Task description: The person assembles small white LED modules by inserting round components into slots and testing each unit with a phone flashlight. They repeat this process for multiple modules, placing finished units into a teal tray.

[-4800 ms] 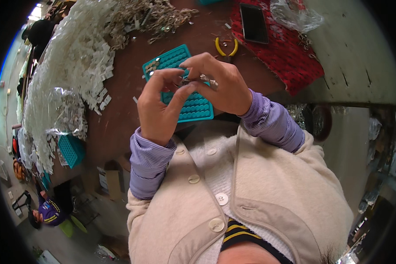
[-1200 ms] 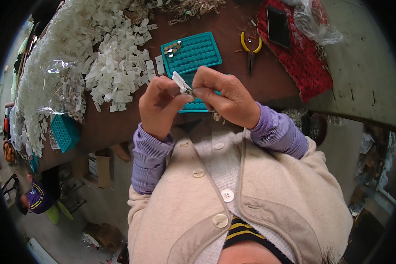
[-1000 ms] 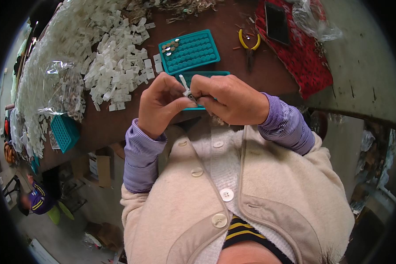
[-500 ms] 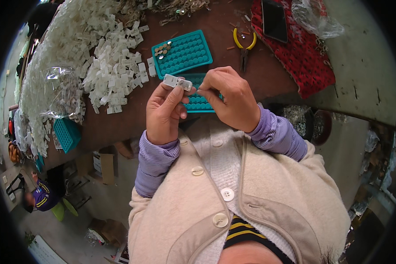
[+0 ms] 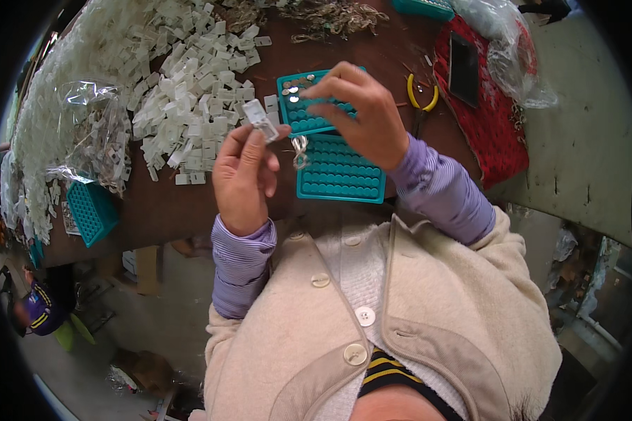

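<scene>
We had our left hand (image 5: 242,181) just to the left of the upper teal tray (image 5: 305,125), grasping a white plastic case (image 5: 255,112). The thumb pressed on its near, frame-like part while other fingers supported it from behind, and its far flap stood out past the thumb. Our right hand (image 5: 367,114) hung over the upper teal tray itself, thumb and fingertips parted and close to the small round discs (image 5: 293,99) in that tray's far left portion. The hand was blurred, so we could not tell whether anything tiny sat between the fingers, but we saw nothing gripped there.

We judged the step in hand to be picking at the discs, with the case held ready in the other hand. The next move, as we saw it, called for a fine pinch on a single disc without knocking its neighbours, and for a steady left grip, since the case looked light and apt to turn.

A silvery looped piece (image 5: 300,144) showed just off the near left corner of the upper teal tray; whether it hung from the left hand or lay on the counter (image 5: 167,205), we could not tell. The lower teal tray (image 5: 340,168) sat on the near side of the upper one, and a wide pile of white cases (image 5: 196,112) spread to its left. Yellow-handled pliers (image 5: 432,102) lay to its right.
</scene>
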`<state>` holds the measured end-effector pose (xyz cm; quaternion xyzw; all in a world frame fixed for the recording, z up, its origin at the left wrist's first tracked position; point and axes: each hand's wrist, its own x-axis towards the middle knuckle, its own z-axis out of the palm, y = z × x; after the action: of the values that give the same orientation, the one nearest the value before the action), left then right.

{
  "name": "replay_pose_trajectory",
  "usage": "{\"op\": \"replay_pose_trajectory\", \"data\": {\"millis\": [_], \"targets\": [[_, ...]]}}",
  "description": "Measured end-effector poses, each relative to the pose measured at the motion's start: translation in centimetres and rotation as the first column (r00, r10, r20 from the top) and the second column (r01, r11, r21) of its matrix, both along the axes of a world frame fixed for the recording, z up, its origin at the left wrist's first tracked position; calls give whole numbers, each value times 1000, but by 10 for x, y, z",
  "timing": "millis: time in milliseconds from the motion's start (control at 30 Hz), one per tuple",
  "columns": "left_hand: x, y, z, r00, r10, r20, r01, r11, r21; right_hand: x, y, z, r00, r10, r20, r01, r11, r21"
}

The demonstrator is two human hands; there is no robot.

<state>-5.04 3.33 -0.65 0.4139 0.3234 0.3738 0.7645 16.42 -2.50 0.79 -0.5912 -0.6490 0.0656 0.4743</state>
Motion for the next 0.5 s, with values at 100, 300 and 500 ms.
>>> {"op": "replay_pose_trajectory", "data": {"millis": [100, 300, 500], "targets": [[-4, 14, -8, 998, 24, 62, -22, 999, -25, 12, 35, -13, 980, -36, 197, 27, 999, 47], [-3, 15, -19, 988, 17, 150, 0, 994, -108, 10, 36, -25, 867, -37, 497, 5, 998, 65], [0, 3, -11, 992, -1, 125, 14, 994, -105, 6, 27, -8, 954, 35, 297, -62, 995, 81]]}}
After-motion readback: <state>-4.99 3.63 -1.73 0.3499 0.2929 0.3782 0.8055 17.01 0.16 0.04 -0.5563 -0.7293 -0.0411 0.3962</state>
